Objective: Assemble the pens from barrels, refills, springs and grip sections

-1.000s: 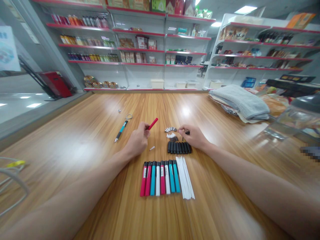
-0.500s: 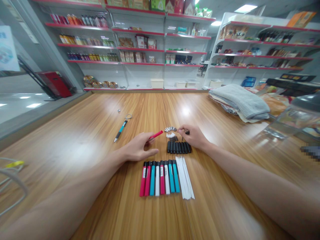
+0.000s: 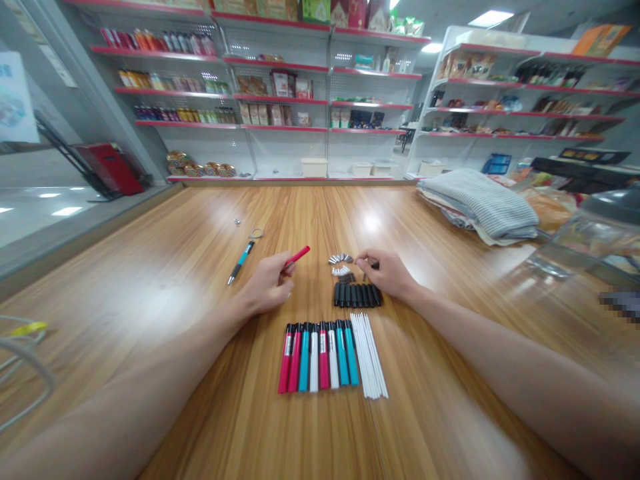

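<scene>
My left hand (image 3: 270, 280) is closed round a red pen barrel (image 3: 299, 255), whose free end points up and to the right. My right hand (image 3: 387, 272) has its fingers pinched beside a fan of silver pen tips (image 3: 341, 259). A small dark piece (image 3: 374, 265) shows under its fingers, too hidden to name. Below the tips lie small white pieces (image 3: 341, 271), small dark springs (image 3: 346, 278) and a row of black rubber grips (image 3: 357, 295). Nearer to me, red, blue and white pen barrels (image 3: 314, 357) line up beside white ink refills (image 3: 369, 355).
A whole blue and black pen (image 3: 241, 262) lies left of my left hand, near a thin ring (image 3: 257, 233) and a tiny metal bit (image 3: 237, 221). Folded cloths (image 3: 480, 203) and a clear container (image 3: 570, 233) stand at right. Cables (image 3: 25, 360) lie at left; stocked shelves (image 3: 277, 100) stand behind.
My left hand has drawn back to the left with the red barrel, away from the silver tips, and its thumb has come in closer. My right hand has stayed in place.
</scene>
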The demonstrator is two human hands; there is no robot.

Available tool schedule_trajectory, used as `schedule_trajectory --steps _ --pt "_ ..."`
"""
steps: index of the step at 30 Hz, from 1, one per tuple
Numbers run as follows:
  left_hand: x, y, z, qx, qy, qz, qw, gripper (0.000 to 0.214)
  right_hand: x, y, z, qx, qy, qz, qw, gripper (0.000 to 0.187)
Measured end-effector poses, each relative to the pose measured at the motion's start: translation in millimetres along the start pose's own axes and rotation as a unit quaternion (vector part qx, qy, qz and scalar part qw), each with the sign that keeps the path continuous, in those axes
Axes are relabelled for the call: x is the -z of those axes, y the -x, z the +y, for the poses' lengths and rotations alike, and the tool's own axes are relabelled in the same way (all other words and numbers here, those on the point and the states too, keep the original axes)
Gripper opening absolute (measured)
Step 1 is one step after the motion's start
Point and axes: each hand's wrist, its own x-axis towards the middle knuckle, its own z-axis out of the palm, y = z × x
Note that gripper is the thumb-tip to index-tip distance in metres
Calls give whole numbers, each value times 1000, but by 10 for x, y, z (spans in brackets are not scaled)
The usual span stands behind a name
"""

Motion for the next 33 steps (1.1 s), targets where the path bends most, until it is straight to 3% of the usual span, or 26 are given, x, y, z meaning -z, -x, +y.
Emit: schedule_trajectory --steps 4,10,18,25,33 --pt "23 -2 -75 -4 -70 4 998 22 -5 3 16 0 6 0 1000 23" --pt "25 22 -14 -42 -10 -113 993 21 -11 -2 25 -2 1 0 1000 22" --pt "57 18 32 -26 57 -76 995 14 -6 -1 10 -1 -2 -3 1000 22" --pt "84 0 231 -72 76 -172 980 26 -5 -3 15 1 4 -3 1000 23" --pt "32 -10 225 -58 87 -177 979 12 0 -7 -1 0 -12 0 1000 22"
